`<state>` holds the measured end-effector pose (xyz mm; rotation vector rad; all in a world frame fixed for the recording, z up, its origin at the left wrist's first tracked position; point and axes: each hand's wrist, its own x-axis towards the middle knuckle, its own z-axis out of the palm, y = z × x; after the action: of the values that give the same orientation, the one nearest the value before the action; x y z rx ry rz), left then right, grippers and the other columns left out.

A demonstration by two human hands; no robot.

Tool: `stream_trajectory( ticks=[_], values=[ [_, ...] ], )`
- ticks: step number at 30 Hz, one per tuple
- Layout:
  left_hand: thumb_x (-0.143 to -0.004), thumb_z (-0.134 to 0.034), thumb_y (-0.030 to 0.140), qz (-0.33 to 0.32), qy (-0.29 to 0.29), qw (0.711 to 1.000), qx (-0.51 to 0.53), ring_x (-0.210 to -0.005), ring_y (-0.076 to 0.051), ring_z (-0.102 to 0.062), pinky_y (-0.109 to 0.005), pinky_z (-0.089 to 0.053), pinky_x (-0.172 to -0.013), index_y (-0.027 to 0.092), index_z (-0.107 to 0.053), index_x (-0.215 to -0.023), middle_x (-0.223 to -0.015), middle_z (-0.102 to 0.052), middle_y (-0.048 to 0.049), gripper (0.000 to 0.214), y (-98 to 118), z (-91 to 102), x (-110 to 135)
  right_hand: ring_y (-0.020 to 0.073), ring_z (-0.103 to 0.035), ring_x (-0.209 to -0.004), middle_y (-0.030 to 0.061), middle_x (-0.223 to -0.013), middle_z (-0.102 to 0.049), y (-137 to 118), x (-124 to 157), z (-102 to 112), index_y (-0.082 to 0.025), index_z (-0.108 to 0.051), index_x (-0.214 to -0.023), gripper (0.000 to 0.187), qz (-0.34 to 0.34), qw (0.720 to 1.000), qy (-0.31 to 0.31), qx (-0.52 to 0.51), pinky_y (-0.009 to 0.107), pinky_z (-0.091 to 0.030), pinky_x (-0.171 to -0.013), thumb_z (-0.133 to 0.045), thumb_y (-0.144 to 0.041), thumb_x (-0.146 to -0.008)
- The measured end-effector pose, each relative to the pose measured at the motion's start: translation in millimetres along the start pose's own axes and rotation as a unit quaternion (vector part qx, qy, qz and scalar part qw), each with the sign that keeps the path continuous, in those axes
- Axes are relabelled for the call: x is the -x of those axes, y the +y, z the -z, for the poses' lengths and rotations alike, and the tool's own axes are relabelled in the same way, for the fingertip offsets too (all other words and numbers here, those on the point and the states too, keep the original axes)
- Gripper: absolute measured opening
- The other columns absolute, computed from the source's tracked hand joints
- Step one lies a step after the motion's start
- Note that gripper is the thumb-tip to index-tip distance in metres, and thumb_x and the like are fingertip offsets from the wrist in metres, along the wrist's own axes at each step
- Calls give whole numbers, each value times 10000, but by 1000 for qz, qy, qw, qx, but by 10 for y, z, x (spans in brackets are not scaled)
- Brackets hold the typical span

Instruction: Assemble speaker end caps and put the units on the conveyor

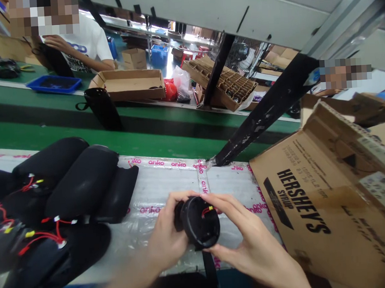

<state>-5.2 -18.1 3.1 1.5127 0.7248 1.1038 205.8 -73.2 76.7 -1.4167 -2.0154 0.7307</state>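
Observation:
Between my two hands is a black cylindrical housing (202, 230), its round open end turned up toward me. Inside the opening a short red wire with a yellow connector (211, 208) shows. My left hand (168, 232) wraps around its left side, the fingers partly hidden behind it. On the right, the thumb and fingers of my right hand (246, 232) press on the rim from below and above. To the left lie several black cloth-covered cylinders (82, 183), with red wires (56, 232) and white and yellow connectors coming out of them.
A Hershey's Syrup carton (300, 198) stands at the right. A black slanted post (262, 109) rises behind the taped work surface (165, 180). On the green belt (166, 139) stands a black cylinder with a loop (103, 108). Across sits a person (88, 46) holding a similar cylinder.

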Motion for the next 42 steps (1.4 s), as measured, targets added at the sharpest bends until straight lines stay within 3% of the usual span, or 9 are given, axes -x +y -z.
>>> stream_trajectory(
  ticks=[7,11,15,19,23,29,32,36,42],
  values=[
    [-1088,-494,597,47,-25,979,197,-1427,-299,-610,-409,-499,-1205,279,-618,-1398,-1465,-687,-88,462,-113,124,54,357,-628,-1359,84,-1480,-598,-97,-31,-114,-425,-355,-1640,1017,-42,998,6,47,563,-604,-1125,-912,-196,-821],
    [-1138,-464,527,61,-63,994,65,-1368,-255,-637,-343,-474,-1175,311,-643,-1439,-1443,-707,-44,411,-66,143,-1,392,-662,-1225,98,-1337,-645,-78,-6,-198,-411,-375,-1633,1059,-51,996,39,63,625,-612,-1031,-965,-229,-773],
    [-1163,-370,525,48,-54,997,5,-1271,-237,-698,-321,-499,-1096,299,-679,-1414,-1395,-751,-30,458,-94,122,-2,386,-573,-1413,84,-1589,-531,72,131,-381,-443,-361,-1661,1027,-66,990,82,-96,571,-533,-1170,-953,-446,-823],
    [-1166,-327,528,65,-22,998,3,-1313,-253,-684,-341,-471,-1139,278,-679,-1428,-1461,-728,-38,505,-98,32,55,276,-648,-1288,78,-1528,-603,183,186,-751,-368,-528,-1532,497,-133,918,245,-283,426,-565,-1086,-672,-442,-1062],
    [-1166,-326,528,88,-6,995,38,-1292,-258,-700,-347,-494,-1124,264,-683,-1422,-1467,-726,-49,513,-67,-21,46,250,-672,-1196,70,-1360,-685,191,107,-1010,-309,-641,-1361,372,-159,864,325,-350,375,-559,-1030,-723,-435,-1021],
    [-1122,-386,669,41,-34,999,-7,-1497,-272,-572,-338,-431,-1248,298,-560,-1580,-1653,-585,-53,615,-161,199,171,231,-734,-1075,45,-1183,-780,176,121,-988,-292,-776,-1191,294,-187,851,352,-343,356,-596,-977,-839,-417,-933],
    [-1142,-454,569,7,-1,997,-82,-1545,-240,-534,-300,-384,-1294,323,-571,-1588,-1656,-591,-26,522,-219,273,355,266,-755,-1178,59,-1229,-816,116,169,-987,-301,-834,-1155,239,-188,860,365,-303,411,-595,-1069,-839,-406,-941],
    [-1171,-453,410,-20,50,989,-140,-1553,-202,-527,-279,-364,-1313,349,-531,-1623,-1677,-569,3,463,-222,180,504,317,-766,-1244,94,-1285,-828,27,199,-1033,-293,-870,-1140,215,-191,861,381,-276,508,-601,-1121,-800,-415,-978],
    [-1146,-423,552,-8,57,994,-94,-1572,-303,-490,-442,-368,-1332,261,-458,-1653,-1708,-509,-104,586,-151,-32,485,357,-780,-1249,115,-1302,-827,-3,200,-1035,-278,-877,-1151,293,-230,834,375,-333,571,-599,-1143,-853,-468,-929]
  ],
)
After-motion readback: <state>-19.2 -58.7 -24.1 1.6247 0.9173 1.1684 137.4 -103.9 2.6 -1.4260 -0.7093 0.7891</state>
